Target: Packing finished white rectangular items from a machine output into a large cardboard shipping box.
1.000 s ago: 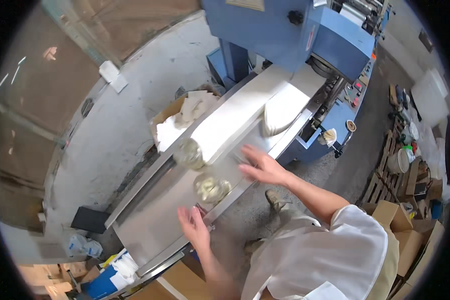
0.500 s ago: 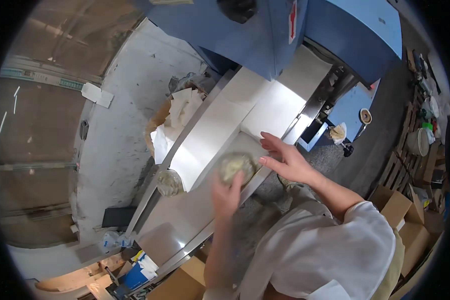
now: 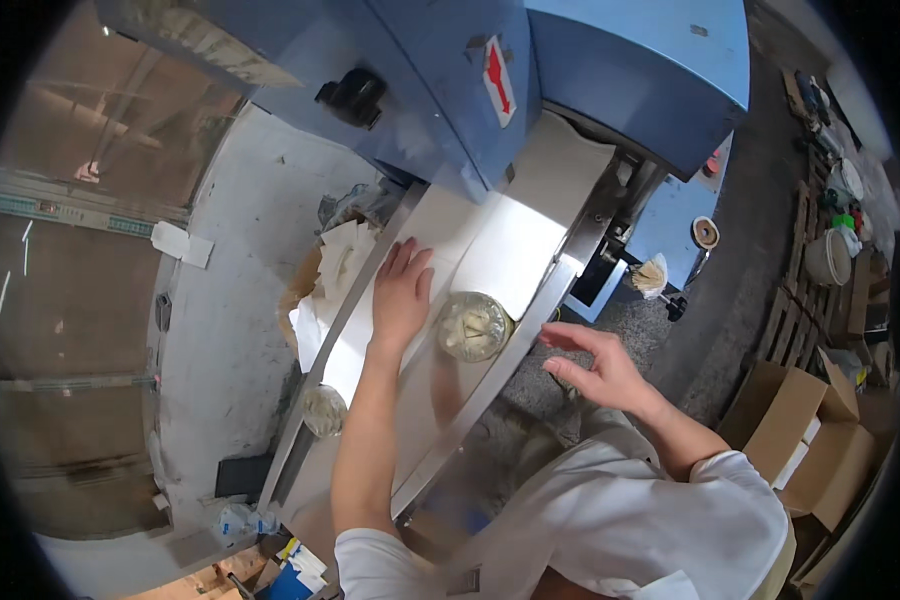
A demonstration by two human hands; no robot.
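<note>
My left hand (image 3: 403, 295) lies with its fingers stretched out over the left white sheet (image 3: 440, 225) on a long metal table (image 3: 370, 480). To its right, a round clear container (image 3: 473, 327) with pale contents rests at the near end of the right white sheet (image 3: 520, 245); neither hand touches it. My right hand (image 3: 598, 368) hangs open just past the table's right rim, fingers apart and holding nothing. Near the left rim sits a second round clear container (image 3: 324, 411), by the near end of the left sheet.
A blue machine (image 3: 610, 80) with a red arrow label stands over the table's far end. Left of the table is a bin of crumpled white paper (image 3: 345, 255). Open cardboard boxes (image 3: 810, 440) stand at the right, with a wooden pallet (image 3: 790, 290) behind.
My left hand has let go of the round container, which now rests by the right sheet, and has moved over to the left sheet. My right hand has drawn back off the table.
</note>
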